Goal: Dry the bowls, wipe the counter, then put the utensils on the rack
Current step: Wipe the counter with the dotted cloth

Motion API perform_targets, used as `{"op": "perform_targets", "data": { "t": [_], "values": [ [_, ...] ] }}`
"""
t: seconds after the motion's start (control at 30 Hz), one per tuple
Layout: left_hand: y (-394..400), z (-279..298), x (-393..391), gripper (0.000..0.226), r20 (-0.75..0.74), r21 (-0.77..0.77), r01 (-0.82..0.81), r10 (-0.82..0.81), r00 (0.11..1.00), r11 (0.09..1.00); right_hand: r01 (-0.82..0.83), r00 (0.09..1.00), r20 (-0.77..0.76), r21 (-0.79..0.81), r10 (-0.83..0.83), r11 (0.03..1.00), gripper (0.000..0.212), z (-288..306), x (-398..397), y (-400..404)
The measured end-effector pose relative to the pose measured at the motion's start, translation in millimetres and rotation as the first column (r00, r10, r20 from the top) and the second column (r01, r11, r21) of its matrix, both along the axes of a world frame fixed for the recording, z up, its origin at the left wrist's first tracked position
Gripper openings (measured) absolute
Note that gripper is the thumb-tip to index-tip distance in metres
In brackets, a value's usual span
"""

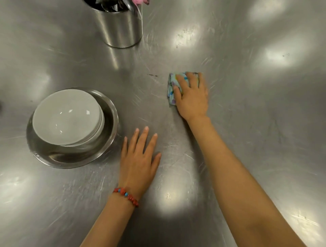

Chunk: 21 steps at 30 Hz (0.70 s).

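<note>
My right hand (pixel 192 95) presses a folded, light blue patterned cloth (pixel 172 86) flat onto the steel counter (pixel 247 123), fingers spread over it. My left hand (pixel 139 158) rests flat on the counter nearer me, fingers straight, holding nothing. Left of it, white bowls (pixel 67 116) are stacked inside a larger steel bowl (pixel 109 134). At the far edge stands a steel canister (pixel 121 26) with dark utensil handles (pixel 107 6) sticking up inside it.
A small dark mark (pixel 152 75) lies on the counter just left of the cloth. Something pink (pixel 139 1) shows at the top edge beside the canister. The counter stretches bare to the right and toward me.
</note>
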State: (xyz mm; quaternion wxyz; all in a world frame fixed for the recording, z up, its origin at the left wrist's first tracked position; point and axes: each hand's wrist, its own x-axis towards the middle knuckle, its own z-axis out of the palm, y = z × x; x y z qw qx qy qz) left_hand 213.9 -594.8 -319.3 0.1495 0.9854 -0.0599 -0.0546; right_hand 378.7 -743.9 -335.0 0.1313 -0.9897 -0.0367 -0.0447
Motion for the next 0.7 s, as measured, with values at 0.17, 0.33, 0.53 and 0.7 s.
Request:
{"op": "perform_targets", "data": {
  "t": [0.17,0.33,0.53,0.7],
  "values": [
    [10,2,-36,0.061,-0.052,0.031,0.028,-0.027,0.998,0.999,-0.089,0.995,0.054,0.048,0.086,0.995,0.035,2,-114,17],
    [21,4,-57,0.055,-0.058,0.026,0.097,-0.096,0.994,0.995,-0.089,0.995,0.034,-0.026,0.090,0.996,0.039,5,-215,24],
    [34,11,-90,0.054,-0.087,-0.025,0.147,-0.148,0.985,0.989,0.189,0.982,-0.082,0.476,-0.171,0.859,0.042,21,-243,21],
    [49,17,-114,0.079,-0.149,-0.069,0.144,-0.153,0.977,0.987,0.670,0.741,-0.343,0.318,-0.577,0.671,0.055,37,-242,28]
  ]
}}
